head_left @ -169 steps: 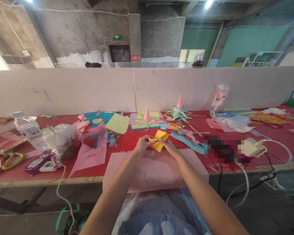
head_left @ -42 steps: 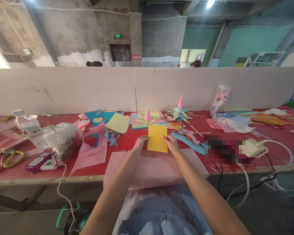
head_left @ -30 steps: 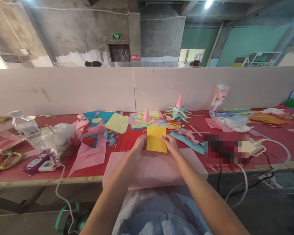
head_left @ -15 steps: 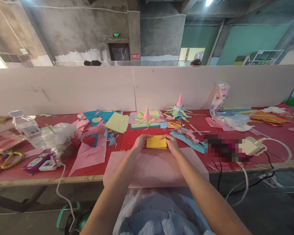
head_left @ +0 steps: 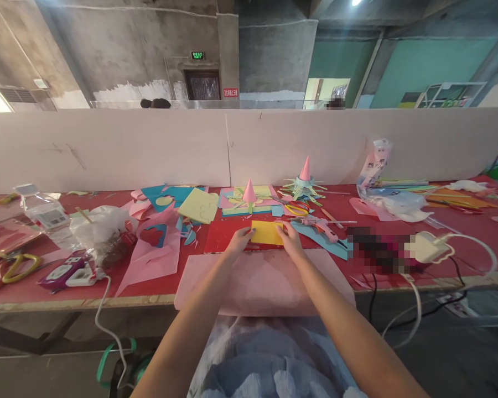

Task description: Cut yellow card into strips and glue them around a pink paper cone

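A folded piece of yellow paper (head_left: 266, 232) is held between my two hands over the red table. My left hand (head_left: 241, 241) pinches its left edge, and my right hand (head_left: 289, 238) grips the right edge with the thumb in front. Under it lies a red sheet (head_left: 219, 235). A pink sheet (head_left: 261, 282) hangs over the near table edge below my wrists. Just beyond the yellow paper stands a pink paper cone (head_left: 249, 192) on layered coloured paper. To the right of my right hand rests a pink glue gun (head_left: 324, 226) on blue paper.
Yellow-handled scissors (head_left: 297, 208) lie near a second pink cone (head_left: 305, 170) with a fringed base. Left are a plastic bottle (head_left: 45, 213), a bagged drink (head_left: 103, 237), larger scissors (head_left: 20, 266) and paper scraps. White cables (head_left: 417, 309) hang at the right edge. A pale partition (head_left: 149, 149) backs the table.
The yellow paper has been lifted and tilted slightly, its lower edge now slanting. My right thumb has moved onto its front face. The camera view has shifted a little.
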`<state>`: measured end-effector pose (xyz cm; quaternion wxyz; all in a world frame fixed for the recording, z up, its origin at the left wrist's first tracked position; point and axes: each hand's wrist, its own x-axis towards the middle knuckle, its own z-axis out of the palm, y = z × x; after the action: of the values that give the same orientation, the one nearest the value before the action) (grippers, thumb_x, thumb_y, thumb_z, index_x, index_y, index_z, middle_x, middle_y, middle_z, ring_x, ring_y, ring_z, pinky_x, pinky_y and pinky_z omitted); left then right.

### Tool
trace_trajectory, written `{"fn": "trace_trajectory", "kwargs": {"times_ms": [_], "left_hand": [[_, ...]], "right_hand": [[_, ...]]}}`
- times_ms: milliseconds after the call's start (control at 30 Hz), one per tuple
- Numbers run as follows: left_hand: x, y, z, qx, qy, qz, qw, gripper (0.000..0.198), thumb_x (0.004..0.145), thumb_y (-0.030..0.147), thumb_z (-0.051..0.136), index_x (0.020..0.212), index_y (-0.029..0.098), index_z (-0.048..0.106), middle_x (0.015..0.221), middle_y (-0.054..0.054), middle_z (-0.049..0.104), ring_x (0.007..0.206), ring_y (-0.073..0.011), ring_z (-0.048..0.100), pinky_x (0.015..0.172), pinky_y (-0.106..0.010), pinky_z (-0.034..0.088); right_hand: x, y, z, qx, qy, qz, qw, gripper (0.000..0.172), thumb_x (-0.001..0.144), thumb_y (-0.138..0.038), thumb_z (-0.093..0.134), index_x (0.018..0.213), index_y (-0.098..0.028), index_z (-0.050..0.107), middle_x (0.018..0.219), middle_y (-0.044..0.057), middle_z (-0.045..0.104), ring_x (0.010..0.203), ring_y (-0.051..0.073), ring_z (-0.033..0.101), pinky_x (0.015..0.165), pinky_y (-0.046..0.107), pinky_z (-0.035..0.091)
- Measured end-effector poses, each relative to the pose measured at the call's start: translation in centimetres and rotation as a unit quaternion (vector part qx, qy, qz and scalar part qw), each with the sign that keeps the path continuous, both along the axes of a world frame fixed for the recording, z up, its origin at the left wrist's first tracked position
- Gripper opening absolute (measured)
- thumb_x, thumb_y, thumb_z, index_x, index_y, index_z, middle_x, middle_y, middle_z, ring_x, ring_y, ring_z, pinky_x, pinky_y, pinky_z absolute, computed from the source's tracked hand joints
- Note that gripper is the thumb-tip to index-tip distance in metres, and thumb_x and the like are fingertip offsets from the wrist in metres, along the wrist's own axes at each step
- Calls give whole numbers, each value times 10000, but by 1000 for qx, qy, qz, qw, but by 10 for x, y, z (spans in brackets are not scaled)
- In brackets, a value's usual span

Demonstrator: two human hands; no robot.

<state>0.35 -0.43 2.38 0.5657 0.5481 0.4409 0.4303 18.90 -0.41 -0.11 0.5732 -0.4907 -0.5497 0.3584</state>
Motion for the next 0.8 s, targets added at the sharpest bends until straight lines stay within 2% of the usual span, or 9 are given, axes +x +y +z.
{"fn": "trace_trajectory", "kwargs": {"times_ms": [100, 200, 267, 333, 367, 500, 633, 733, 800], "left_hand": [[4, 3, -9, -16, 53, -31, 998, 306, 847, 423, 478, 918, 130, 532, 590, -46, 631, 471, -152, 616, 438, -222, 465], [2, 6, -15, 34, 91, 5, 995, 258, 868, 399, 432, 843, 153, 503, 496, 15, 545, 343, -103, 516, 360, -181, 368], [0, 7, -16, 65, 109, 50, 991, 242, 864, 390, 427, 801, 168, 501, 496, 33, 516, 311, -85, 456, 344, -180, 318], [-2, 8, -16, 85, 122, 82, 985, 237, 861, 379, 420, 771, 177, 503, 501, 35, 504, 313, -84, 430, 353, -189, 300], [-3, 9, -16, 91, 128, 89, 984, 234, 861, 370, 413, 759, 179, 503, 498, 34, 497, 318, -88, 427, 362, -194, 300], [-3, 10, -17, 96, 159, 90, 978, 211, 863, 323, 389, 737, 186, 488, 485, 33, 484, 333, -99, 431, 379, -203, 299], [-1, 10, -18, 97, 169, 82, 977, 199, 858, 316, 400, 717, 190, 465, 486, 29, 499, 337, -101, 448, 377, -201, 300], [-1, 10, -19, 91, 159, 79, 980, 201, 855, 328, 408, 713, 192, 449, 494, 28, 511, 331, -98, 454, 369, -195, 298], [-1, 10, -19, 93, 158, 79, 980, 206, 855, 331, 406, 704, 194, 436, 499, 25, 516, 332, -100, 460, 365, -194, 301]], "right_hand": [[2, 3, -3, 24, -25, -30, 999, 406, 766, -497, 512, 1041, -204, 567, 971, 76, 666, 910, 235, 614, 763, 326, 480], [-1, 2, -2, 44, -83, -72, 993, 377, 789, -508, 472, 991, -212, 591, 1043, 83, 640, 980, 236, 585, 809, 327, 454], [0, -2, 2, 31, -111, -108, 987, 375, 802, -520, 442, 972, -223, 596, 965, 83, 655, 874, 232, 610, 723, 322, 464], [6, -8, 8, 23, -137, -114, 984, 380, 824, -516, 406, 1003, -232, 586, 819, 65, 663, 660, 203, 606, 588, 303, 446], [13, -11, 10, 39, -166, -112, 979, 376, 844, -498, 383, 1019, -231, 583, 765, 54, 658, 610, 187, 589, 577, 293, 433], [57, -21, 15, 61, -324, -217, 919, 271, 827, -381, 439, 908, -214, 636, 712, 63, 660, 677, 201, 592, 649, 295, 412], [101, -24, 17, 17, -349, -237, 906, 236, 818, -337, 453, 888, -222, 647, 740, 55, 680, 734, 203, 610, 651, 279, 408], [116, -11, 27, -18, -384, -236, 892, 224, 813, -315, 467, 873, -228, 664, 746, 53, 684, 746, 198, 608, 640, 269, 393], [119, 8, 41, -24, -425, -233, 874, 211, 797, -307, 487, 827, -232, 682, 808, 59, 686, 751, 196, 598, 618, 265, 374]]}}
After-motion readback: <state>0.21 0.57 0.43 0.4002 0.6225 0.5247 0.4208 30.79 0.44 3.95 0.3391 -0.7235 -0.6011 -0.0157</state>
